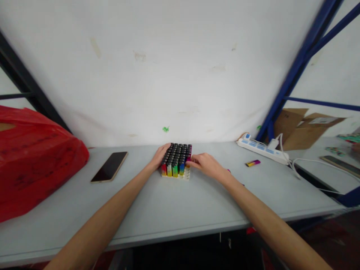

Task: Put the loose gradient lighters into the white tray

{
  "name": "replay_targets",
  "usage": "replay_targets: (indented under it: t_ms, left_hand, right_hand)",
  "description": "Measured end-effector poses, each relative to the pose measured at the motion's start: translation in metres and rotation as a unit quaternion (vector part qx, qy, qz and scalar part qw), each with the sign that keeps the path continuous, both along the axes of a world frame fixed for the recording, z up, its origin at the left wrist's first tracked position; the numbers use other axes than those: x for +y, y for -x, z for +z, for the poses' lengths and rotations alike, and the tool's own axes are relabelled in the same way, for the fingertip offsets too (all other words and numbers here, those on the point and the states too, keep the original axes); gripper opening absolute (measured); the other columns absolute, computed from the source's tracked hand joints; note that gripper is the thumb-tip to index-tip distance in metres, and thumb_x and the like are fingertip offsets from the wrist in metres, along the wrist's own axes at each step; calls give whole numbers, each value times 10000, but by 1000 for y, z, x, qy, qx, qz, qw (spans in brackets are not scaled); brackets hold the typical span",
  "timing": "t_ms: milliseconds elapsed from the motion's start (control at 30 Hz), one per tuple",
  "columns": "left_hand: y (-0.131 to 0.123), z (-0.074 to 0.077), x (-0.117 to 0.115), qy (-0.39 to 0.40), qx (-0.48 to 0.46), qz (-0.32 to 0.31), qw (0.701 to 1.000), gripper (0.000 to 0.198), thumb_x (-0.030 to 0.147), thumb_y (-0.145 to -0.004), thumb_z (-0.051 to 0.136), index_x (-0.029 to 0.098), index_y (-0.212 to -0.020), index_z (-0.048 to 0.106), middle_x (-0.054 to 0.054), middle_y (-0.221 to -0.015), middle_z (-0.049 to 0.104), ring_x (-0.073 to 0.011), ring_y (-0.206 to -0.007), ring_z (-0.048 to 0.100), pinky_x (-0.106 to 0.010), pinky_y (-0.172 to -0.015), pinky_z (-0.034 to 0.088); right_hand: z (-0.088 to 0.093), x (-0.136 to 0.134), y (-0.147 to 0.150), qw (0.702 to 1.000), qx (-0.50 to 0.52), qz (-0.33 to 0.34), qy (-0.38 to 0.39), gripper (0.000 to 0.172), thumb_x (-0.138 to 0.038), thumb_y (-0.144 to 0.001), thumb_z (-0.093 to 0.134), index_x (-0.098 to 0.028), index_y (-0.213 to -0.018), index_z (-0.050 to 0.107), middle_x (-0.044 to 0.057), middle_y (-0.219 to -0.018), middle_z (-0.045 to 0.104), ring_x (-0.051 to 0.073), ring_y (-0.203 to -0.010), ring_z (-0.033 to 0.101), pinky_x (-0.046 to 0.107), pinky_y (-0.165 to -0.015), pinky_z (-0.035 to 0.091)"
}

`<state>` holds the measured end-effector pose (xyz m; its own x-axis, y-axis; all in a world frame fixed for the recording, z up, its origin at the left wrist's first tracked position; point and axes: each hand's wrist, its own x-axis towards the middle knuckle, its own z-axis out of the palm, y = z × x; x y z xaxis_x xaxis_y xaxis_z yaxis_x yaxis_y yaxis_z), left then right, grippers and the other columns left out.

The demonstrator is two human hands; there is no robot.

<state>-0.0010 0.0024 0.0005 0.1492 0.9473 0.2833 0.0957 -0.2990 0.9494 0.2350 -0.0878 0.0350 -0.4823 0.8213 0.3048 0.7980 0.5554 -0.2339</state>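
A tray of colourful lighters (176, 161) with black tops stands upright in rows on the grey table (168, 202). My left hand (159, 156) rests against the tray's left side, fingers curved along it. My right hand (206, 165) touches the tray's right side, with its fingertips pinched at a lighter in the front right corner. A single loose lighter (252, 163), purple and yellow, lies on the table to the right of my right hand.
A phone (109, 166) lies face up at the left. A big red plastic bag (30, 150) fills the far left. A white power strip (263, 148) with cables, a cardboard box (300, 127) and a blue rack frame (295, 71) stand at the right.
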Motion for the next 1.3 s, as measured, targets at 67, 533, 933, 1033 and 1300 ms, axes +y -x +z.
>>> replay_targets:
  t_ms: [67, 533, 933, 1033, 1300]
  left_hand:
    - [1, -1, 0, -3, -8, -8, 1000, 429, 572, -794, 551, 165, -848, 677, -46, -919, 732, -230, -920, 609, -335, -919, 434]
    - [1, -4, 1, 20, -26, 1, 999, 469, 607, -763, 592, 162, -875, 686, -56, -967, 739, -238, -968, 616, -347, -951, 435]
    - [1, -4, 0, 14, -30, -6, 999, 475, 610, -761, 593, 161, -881, 691, -58, -983, 742, -241, -981, 615, -350, -936, 440]
    - [1, -4, 0, 8, -25, -8, 1000, 452, 593, -773, 587, 163, -866, 689, -52, -962, 741, -235, -961, 616, -343, -936, 437]
    - [1, -3, 0, 8, -16, -2, 1000, 457, 598, -775, 578, 168, -879, 694, -42, -959, 740, -233, -960, 613, -343, -941, 433]
  right_hand:
    - [4, 2, -8, 1000, 1, -12, 6, 502, -569, -971, 347, -210, -832, 669, 54, -712, 676, 172, -657, 604, 260, -616, 339]
    - [26, 8, -120, 950, -57, -75, 299, 369, -454, -698, 730, -190, -955, 724, 80, -952, 734, 234, -844, 665, 292, -699, 474]
    - [22, 14, -141, 940, -38, -51, 335, 417, -473, -683, 711, -195, -993, 728, 81, -977, 731, 238, -871, 660, 288, -720, 475]
    - [20, 14, -145, 932, -38, -44, 358, 465, -450, -626, 754, -191, -1010, 724, 75, -979, 728, 241, -868, 657, 286, -714, 471]
    - [9, 23, -120, 964, -66, -89, 243, 271, -402, -760, 677, -174, -905, 696, 93, -927, 723, 224, -819, 641, 289, -678, 449]
